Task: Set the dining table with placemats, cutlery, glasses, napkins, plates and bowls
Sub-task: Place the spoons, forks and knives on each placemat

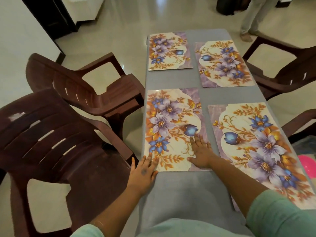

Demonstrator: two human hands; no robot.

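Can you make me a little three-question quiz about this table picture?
1. How many floral placemats lie on the grey table?
2. True or false: plates and glasses are already on the table.
3. Which placemat do both hands touch? A) far left B) near left C) near right

Key:
1. Four: far left placemat, far right placemat, near left placemat and near right placemat.
2. False; only placemats show.
3. B. The left hand lies flat on its near corner, and the right hand lies flat on its near edge.
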